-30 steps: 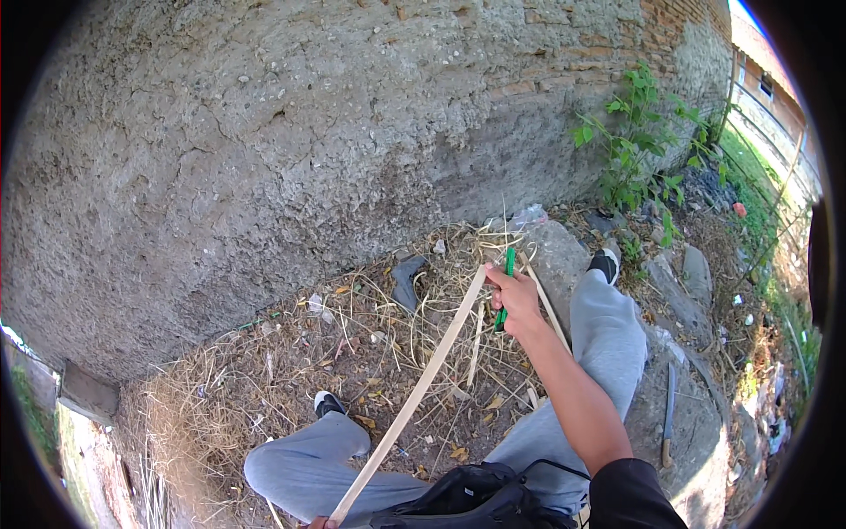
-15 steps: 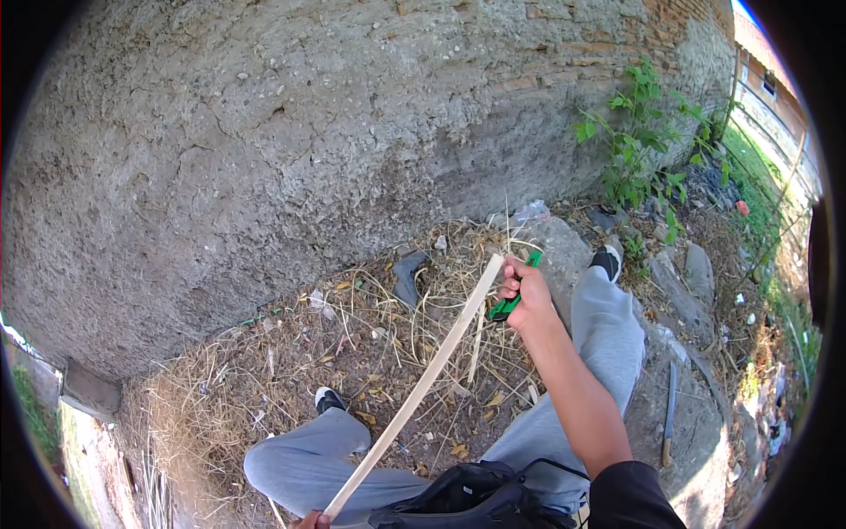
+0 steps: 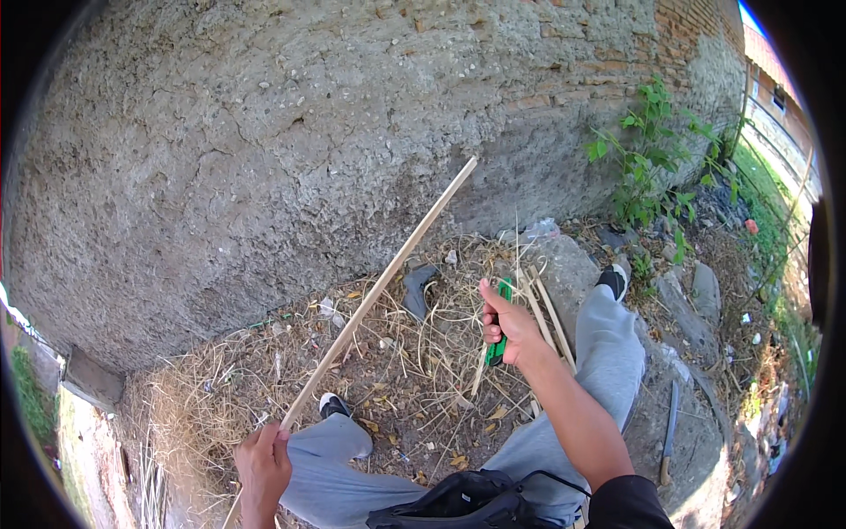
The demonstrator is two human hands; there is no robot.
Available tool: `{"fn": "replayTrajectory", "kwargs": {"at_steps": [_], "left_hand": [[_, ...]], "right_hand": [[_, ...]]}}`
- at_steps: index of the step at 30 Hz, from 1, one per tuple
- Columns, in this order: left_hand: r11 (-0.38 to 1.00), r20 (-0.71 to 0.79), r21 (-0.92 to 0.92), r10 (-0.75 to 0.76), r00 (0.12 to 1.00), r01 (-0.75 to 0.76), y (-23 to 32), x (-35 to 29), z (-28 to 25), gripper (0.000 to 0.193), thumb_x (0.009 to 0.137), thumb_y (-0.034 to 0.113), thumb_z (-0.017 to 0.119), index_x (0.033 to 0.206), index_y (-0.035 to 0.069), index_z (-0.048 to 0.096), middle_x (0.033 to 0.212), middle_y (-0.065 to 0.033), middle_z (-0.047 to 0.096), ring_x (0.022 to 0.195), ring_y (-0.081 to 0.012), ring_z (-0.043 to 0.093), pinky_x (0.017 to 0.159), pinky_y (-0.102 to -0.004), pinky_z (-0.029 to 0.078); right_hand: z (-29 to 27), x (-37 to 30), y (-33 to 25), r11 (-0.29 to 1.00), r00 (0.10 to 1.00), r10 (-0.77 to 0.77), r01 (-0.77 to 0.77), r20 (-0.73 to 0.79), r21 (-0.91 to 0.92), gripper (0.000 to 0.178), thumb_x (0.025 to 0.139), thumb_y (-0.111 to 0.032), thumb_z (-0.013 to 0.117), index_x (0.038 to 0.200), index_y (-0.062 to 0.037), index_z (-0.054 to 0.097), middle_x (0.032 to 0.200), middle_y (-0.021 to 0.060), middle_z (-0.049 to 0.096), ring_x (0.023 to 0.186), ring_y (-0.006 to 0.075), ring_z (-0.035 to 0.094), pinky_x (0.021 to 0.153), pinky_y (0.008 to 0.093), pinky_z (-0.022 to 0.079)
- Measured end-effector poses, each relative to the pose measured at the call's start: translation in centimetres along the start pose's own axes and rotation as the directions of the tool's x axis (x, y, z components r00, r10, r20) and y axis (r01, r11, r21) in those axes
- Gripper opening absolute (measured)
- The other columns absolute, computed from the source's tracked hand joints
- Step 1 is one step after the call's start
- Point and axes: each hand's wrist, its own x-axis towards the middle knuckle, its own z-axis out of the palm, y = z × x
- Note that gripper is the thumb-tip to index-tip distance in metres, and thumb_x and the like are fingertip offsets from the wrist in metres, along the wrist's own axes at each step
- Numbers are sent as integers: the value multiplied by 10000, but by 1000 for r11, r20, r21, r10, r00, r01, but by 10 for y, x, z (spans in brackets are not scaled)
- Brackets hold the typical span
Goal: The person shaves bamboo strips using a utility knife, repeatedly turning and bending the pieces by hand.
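Note:
My left hand [image 3: 263, 465] is closed around the lower part of a long pale strip of wood or bamboo [image 3: 379, 289]. The strip slants up to the right, its far end in front of the wall. My right hand [image 3: 515, 333] grips a green utility knife [image 3: 496, 353], held apart from the strip with the thumb raised. Whether its blade is out I cannot tell. Several more pale strips [image 3: 551, 317] lean beside my right leg, just right of that hand.
A rough grey wall [image 3: 264, 176] rises close in front. Thin shavings [image 3: 211, 388] and a dark grey boot-like object [image 3: 418, 291] lie on the ground. A long-bladed knife [image 3: 671, 428] rests on the stone at right. A black bag [image 3: 467, 502] sits at my lap; a leafy plant [image 3: 652, 150] grows by the wall.
The strip has moved up and left, away from the right hand, its far end now higher. My left hand has risen into view; my right hand has lowered slightly with the utility knife.

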Motion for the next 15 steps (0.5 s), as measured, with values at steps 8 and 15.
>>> {"fn": "replayTrajectory", "kwargs": {"at_steps": [8, 15], "left_hand": [[959, -212, -47, 263, 941, -278, 37, 117, 28, 339, 790, 133, 734, 1126, 170, 704, 754, -53, 530, 573, -244, 559, 514, -396, 408], [925, -259, -112, 325, 910, -363, 34, 144, 77, 336, 732, 138, 771, 1066, 164, 746, 767, -45, 556, 642, -238, 545, 678, -394, 428]], "right_hand": [[4, -11, -28, 931, 933, -358, 359, -27, 72, 651, 906, -506, 637, 1248, 36, 524, 1154, 143, 641, 498, 18, 354, 456, 179, 327], [-9, 4, -24, 937, 982, -188, 180, -2, 300, 434, 951, -333, 631, 1225, -26, 493, 1159, 171, 651, 501, 25, 348, 456, 181, 340]]}}
